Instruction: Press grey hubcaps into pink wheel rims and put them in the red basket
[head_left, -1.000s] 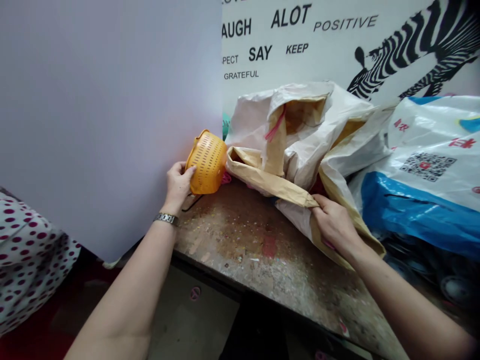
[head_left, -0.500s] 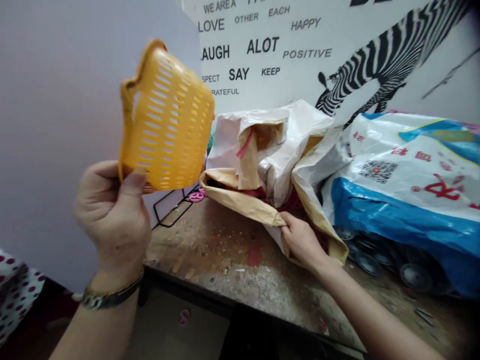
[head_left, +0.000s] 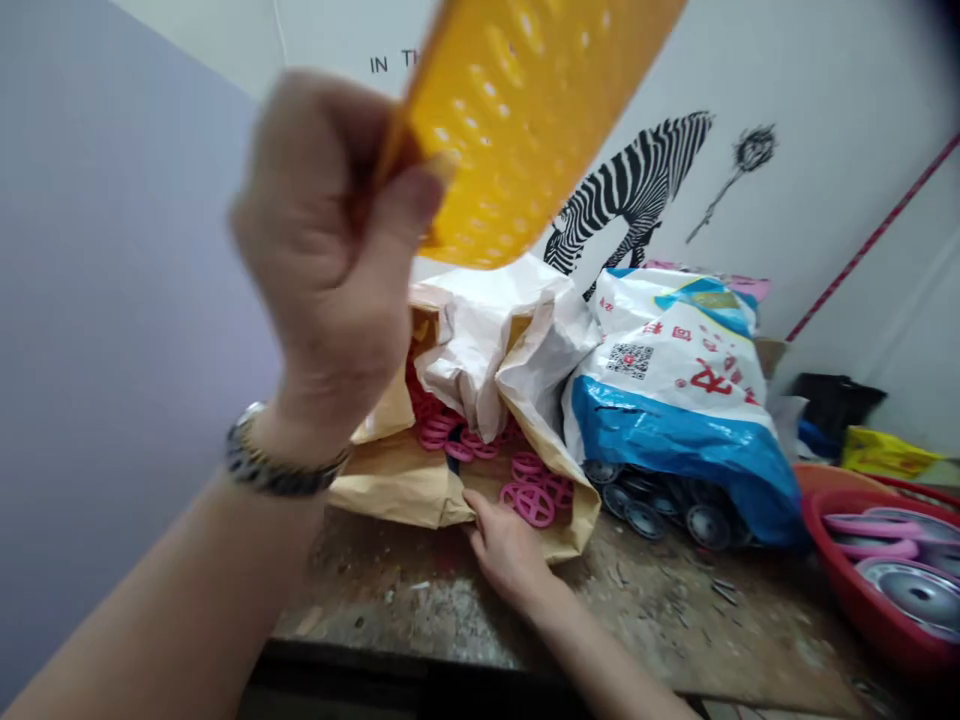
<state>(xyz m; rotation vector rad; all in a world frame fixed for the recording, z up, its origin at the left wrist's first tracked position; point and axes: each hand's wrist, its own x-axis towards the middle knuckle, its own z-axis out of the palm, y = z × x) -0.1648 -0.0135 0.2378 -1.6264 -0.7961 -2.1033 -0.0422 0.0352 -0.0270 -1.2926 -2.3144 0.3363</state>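
High on the left, my left hand [head_left: 330, 230] grips the rim of a yellow plastic basket [head_left: 517, 130] with slotted walls. The basket is tilted and blurred, its top cut off by the frame edge. My right hand [head_left: 510, 550] pinches the front edge of a paper sack [head_left: 405, 485], white outside and brown inside, pulling its mouth down. Inside the sack lie several pink plastic wheel-like rings [head_left: 531, 500]. The basket is above the sack, apart from it, and hides part of the sack's back.
A white and blue plastic bag [head_left: 675, 450] with dark wheels [head_left: 645, 518] spilling from under it stands right of the sack. Farther right a red basin [head_left: 862, 590] holds pink and grey parts. The worn wooden table [head_left: 622, 620] ends at a front edge; walls stand behind and left.
My left hand has raised the basket and brought it rightward over the sack. My right hand has drawn the sack's edge down, showing the pink rings. The view has swung to the right.
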